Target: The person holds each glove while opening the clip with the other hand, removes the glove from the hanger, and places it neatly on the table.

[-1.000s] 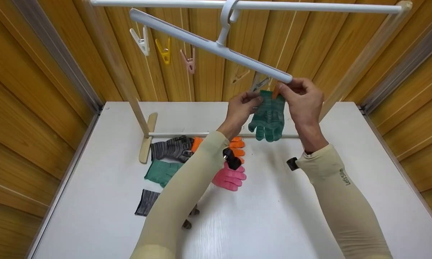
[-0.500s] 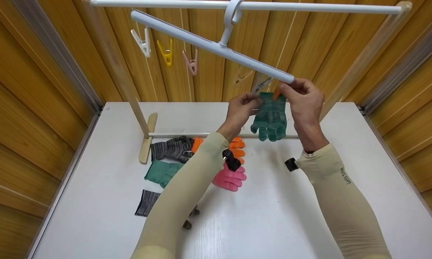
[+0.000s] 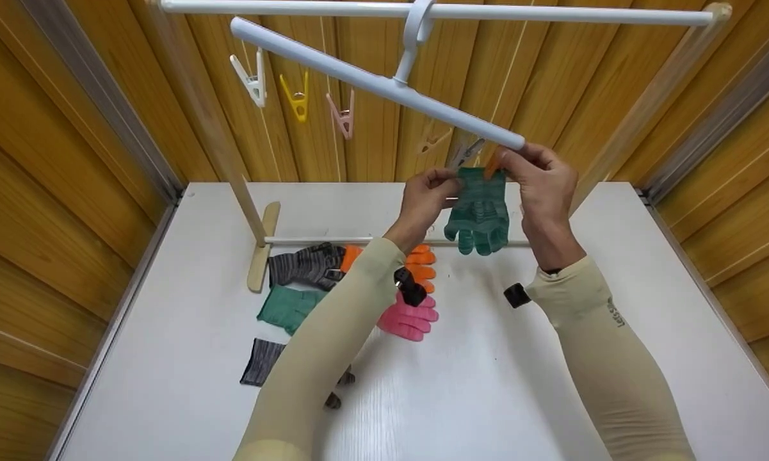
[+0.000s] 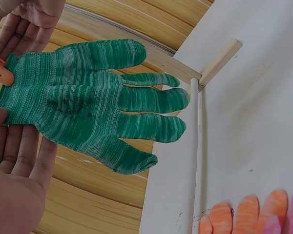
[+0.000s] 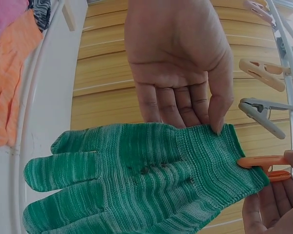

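Observation:
A green striped knit glove [image 3: 479,208] hangs fingers down below the low right end of the white hanger [image 3: 378,83]. My left hand [image 3: 422,202] pinches one edge of its cuff between thumb and fingers. At the other edge, my right hand [image 3: 544,189] grips an orange clothespin [image 5: 263,163], whose tips sit over the cuff's rim in the right wrist view. Dark smudges mark the glove's palm side, seen in the left wrist view. Beside the orange one, a grey clothespin [image 3: 469,152] hangs from the hanger.
White, yellow [image 3: 296,97] and pink clothespins dangle along the hanger, which hooks over the rack's top rail [image 3: 570,13]. Several gloves lie on the white table: orange [image 3: 420,269], pink [image 3: 411,318], green [image 3: 288,307] and dark grey, partly behind my left arm. Wooden panels stand behind.
Hanger, glove and both hands have sunk very slightly, and the hanger's hook has shifted a little to the right. Both hands keep their hold.

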The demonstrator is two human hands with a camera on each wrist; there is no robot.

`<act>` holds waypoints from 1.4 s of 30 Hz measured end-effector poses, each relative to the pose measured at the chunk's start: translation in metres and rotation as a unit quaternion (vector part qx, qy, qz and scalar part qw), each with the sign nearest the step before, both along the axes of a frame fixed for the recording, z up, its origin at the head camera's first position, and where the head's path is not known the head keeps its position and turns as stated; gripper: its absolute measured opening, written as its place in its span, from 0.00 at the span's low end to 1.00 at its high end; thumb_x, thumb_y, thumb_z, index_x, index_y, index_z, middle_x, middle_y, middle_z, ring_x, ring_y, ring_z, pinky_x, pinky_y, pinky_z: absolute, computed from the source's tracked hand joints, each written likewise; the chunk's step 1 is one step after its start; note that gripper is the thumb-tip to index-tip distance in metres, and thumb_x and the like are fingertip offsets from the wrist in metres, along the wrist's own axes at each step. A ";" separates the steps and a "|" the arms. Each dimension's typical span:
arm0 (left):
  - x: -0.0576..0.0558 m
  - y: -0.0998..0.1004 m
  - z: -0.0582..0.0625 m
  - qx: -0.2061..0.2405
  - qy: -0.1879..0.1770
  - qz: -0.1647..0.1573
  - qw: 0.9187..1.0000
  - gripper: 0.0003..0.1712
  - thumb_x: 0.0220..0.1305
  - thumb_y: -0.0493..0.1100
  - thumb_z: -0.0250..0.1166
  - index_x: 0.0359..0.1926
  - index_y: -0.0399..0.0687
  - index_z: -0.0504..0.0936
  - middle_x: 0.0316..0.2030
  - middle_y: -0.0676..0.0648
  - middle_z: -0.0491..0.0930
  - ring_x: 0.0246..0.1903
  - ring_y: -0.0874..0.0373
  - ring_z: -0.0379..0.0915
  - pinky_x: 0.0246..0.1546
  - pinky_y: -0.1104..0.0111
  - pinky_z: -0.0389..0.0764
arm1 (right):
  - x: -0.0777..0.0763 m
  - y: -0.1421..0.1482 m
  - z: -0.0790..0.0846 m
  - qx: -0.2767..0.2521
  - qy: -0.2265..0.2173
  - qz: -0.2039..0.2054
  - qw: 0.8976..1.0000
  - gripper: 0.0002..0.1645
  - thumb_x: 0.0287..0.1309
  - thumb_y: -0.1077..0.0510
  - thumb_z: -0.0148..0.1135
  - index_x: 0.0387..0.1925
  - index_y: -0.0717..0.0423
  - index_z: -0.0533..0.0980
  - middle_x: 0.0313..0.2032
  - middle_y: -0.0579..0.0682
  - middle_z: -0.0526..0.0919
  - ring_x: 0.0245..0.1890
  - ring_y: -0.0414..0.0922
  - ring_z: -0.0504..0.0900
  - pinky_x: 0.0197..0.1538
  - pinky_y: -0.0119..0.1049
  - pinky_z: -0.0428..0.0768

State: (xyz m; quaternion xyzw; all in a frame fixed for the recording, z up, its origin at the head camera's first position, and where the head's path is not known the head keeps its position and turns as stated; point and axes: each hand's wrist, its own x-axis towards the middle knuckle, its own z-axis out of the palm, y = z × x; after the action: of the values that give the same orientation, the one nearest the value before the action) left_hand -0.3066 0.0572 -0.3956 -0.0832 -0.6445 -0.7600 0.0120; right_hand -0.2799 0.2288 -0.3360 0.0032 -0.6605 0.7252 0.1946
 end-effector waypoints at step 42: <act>-0.004 -0.023 -0.009 0.045 -0.065 0.048 0.996 0.09 0.78 0.42 0.64 0.52 0.45 0.84 0.45 0.47 0.85 0.44 0.53 0.83 0.50 0.65 0.85 | -0.005 0.007 0.000 -0.034 -0.015 0.027 0.999 0.24 0.57 0.57 0.82 0.52 0.60 0.81 0.49 0.55 0.82 0.46 0.49 0.85 0.50 0.36 0.87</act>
State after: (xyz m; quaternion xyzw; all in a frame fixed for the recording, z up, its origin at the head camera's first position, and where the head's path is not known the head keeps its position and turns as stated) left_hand -0.3109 0.0339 -0.4048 -0.0015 -0.6122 -0.7907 0.0103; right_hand -0.2852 0.2355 -0.3365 0.0040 -0.6381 0.7520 0.1652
